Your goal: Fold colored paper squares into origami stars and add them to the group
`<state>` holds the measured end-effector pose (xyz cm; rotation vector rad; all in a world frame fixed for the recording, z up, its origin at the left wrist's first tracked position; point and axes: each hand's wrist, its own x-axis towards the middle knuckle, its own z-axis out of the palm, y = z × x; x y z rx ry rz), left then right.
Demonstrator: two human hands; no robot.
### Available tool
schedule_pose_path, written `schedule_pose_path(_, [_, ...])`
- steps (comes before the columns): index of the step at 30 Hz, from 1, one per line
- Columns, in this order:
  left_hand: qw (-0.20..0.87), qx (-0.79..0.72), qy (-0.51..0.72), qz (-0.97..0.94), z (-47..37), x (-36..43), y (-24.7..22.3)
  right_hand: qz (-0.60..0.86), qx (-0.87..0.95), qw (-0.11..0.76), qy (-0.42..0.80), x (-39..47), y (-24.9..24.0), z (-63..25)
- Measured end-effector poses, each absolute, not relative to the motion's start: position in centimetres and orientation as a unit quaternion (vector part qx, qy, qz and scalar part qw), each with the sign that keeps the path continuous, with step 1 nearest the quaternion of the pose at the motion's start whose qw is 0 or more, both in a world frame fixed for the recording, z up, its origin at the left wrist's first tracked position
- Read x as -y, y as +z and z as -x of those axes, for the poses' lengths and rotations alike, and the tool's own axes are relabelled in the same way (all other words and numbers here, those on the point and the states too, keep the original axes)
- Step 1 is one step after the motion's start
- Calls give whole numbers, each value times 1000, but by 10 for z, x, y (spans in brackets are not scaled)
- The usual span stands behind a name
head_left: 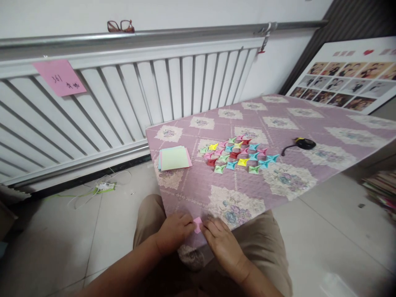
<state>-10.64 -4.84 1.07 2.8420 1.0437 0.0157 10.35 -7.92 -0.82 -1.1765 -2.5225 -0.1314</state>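
Observation:
A small folded piece of pink paper (198, 225) lies at the near edge of the table, between my two hands. My left hand (175, 232) has its fingers closed at the paper's left side. From the right, my right hand (220, 238) presses its fingertips on the other side of it. Farther up the cloth, several small folded paper figures (234, 155) in red, pink, yellow, green and blue stand in rows. To their left rests a stack of coloured paper sheets (175, 159), pale green on top.
A purple floral tablecloth (198, 192) covers the table. A black object with a cord (305, 143) lies at the right. Beyond the table are a white radiator (185, 82) and a photo board (343, 80). A power strip (105, 187) sits on the floor at left.

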Motion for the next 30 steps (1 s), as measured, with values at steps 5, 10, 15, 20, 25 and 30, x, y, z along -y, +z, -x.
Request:
schedule_pose_path(5, [29, -344, 9, -939, 106, 55, 13, 440, 882, 151, -71, 88, -13, -100])
schedule_pose_path(10, [25, -340, -17, -940, 104, 61, 17, 456, 874, 150, -77, 96, -17, -98])
schedule_pose_path(15, [9, -347, -26, -937, 103, 65, 18, 484, 854, 188, -32, 102, -20, -99])
schedule_pose_path(20, [7, -349, -34, -937, 103, 67, 17, 505, 830, 237, 18, 104, -23, -100])
schedule_pose_path(25, [8, -355, -24, -934, 102, 68, 18, 513, 824, 240, 15, 104, -28, -101])
schedule_pose_path(30, [12, -356, -18, -934, 104, 68, 14, 501, 835, 229, -2, 102, -30, -100])
